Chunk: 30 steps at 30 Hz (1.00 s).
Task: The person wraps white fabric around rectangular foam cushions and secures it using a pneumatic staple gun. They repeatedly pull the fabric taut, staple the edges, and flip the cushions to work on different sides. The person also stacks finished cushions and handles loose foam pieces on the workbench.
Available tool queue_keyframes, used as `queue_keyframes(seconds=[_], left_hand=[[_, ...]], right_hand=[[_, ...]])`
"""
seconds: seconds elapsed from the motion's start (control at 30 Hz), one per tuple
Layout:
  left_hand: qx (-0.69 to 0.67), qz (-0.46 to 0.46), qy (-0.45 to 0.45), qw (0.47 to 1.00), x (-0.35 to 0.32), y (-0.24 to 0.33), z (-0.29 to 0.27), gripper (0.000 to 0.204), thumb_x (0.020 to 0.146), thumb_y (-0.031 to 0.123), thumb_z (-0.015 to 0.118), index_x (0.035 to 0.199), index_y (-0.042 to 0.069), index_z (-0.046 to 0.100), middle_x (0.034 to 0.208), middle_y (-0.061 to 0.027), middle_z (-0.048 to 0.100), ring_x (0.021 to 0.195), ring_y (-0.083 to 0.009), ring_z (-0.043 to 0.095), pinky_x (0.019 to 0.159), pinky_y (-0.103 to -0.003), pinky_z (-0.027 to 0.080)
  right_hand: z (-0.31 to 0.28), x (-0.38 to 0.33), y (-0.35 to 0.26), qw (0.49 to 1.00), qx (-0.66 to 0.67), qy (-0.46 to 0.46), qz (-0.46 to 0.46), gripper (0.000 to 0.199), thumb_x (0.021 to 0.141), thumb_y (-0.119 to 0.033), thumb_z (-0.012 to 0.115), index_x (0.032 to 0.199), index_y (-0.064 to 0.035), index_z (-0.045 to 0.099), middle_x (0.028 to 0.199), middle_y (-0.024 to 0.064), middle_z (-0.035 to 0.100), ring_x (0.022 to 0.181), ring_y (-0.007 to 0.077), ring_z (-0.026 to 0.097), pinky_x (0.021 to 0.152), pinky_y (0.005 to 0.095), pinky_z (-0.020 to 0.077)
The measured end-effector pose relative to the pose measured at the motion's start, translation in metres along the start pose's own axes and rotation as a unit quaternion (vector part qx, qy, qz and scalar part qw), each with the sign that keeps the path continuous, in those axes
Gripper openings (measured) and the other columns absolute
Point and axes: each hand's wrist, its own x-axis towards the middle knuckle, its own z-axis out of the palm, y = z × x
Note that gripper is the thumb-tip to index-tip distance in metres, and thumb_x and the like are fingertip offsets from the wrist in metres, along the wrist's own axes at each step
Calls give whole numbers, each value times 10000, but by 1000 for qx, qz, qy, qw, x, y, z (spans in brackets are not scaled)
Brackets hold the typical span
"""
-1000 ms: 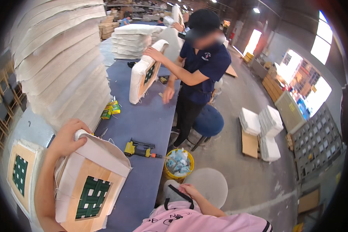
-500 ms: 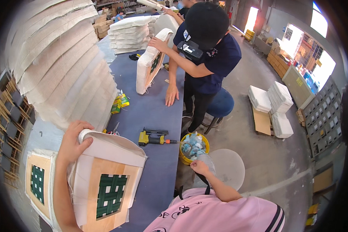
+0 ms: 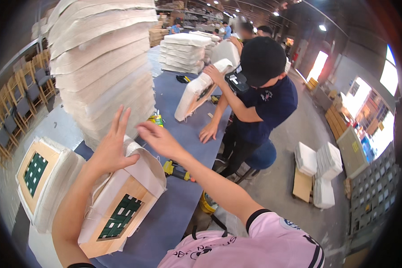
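Note:
A padded seat point(image 3: 120, 217) with white fabric, a light wood frame and green woven webbing stands tilted on the blue-covered table point(image 3: 158, 223) in front of me. Over its upper edge my left hand point(image 3: 113, 151) is raised with fingers spread and thumb out; whether the palm touches the fabric I cannot tell. My right hand point(image 3: 163, 142) reaches across just beyond that edge, fingers stretched out and holding nothing. Partly hidden behind my right forearm, a yellow and black staple gun point(image 3: 176, 170) lies on the table. A second webbed seat point(image 3: 35, 175) stands to the left.
A tall stack of white padded seats point(image 3: 105, 67) rises behind my hands. Across the table, a co-worker point(image 3: 265, 102) in a dark cap steadies another seat point(image 3: 201, 89). A yellow bucket point(image 3: 207, 203) is beside the table. White seats point(image 3: 319, 165) lie on the floor; wooden chairs point(image 3: 24, 100) line the left.
My left hand has let go of the seat's upper edge and opened. From beside the bucket, my right hand has swung left to the seat. The view has shifted too.

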Motion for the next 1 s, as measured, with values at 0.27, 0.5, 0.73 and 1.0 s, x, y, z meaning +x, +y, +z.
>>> queue_keyframes(seconds=[0.27, 0.5, 0.73, 1.0], left_hand=[[64, -99, -134, 984, -88, -20, -63, 1416, 649, 289, 948, 1647, 0, -15, 1681, -329, 120, 1566, -404, 223, 1258, -416, 245], [29, -231, -32, 972, -116, -7, -47, 1184, 677, 160, 908, 1608, -74, 215, 1591, -307, 390, 1492, -373, 396, 1212, -428, 327], [75, -224, -70, 969, -130, -36, -68, 1204, 696, 271, 922, 1607, -73, 215, 1618, -301, 347, 1515, -363, 357, 1245, -403, 274], [221, -287, -367, 857, -14, 12, -118, 691, 928, 578, 689, 1299, -5, 688, 1320, -170, 701, 1174, -278, 679, 972, -359, 532]], right_hand=[[54, 57, -14, 976, -161, -137, -51, 366, 1033, -248, 446, 1178, 12, 660, 1106, 200, 725, 1021, 374, 694, 908, 459, 531], [93, 53, -50, 874, -439, -144, -153, 302, 986, -242, 557, 1140, -37, 716, 1093, 128, 741, 1073, 342, 691, 1020, 492, 482], [92, -62, -79, 968, 79, -52, -232, 124, 959, -120, 643, 1009, -61, 739, 1080, 79, 720, 1097, 225, 675, 980, 413, 520], [33, -105, -37, 967, 245, -35, 66, 187, 1027, -148, 637, 1120, -12, 727, 928, 42, 742, 775, 88, 680, 739, 253, 565]])
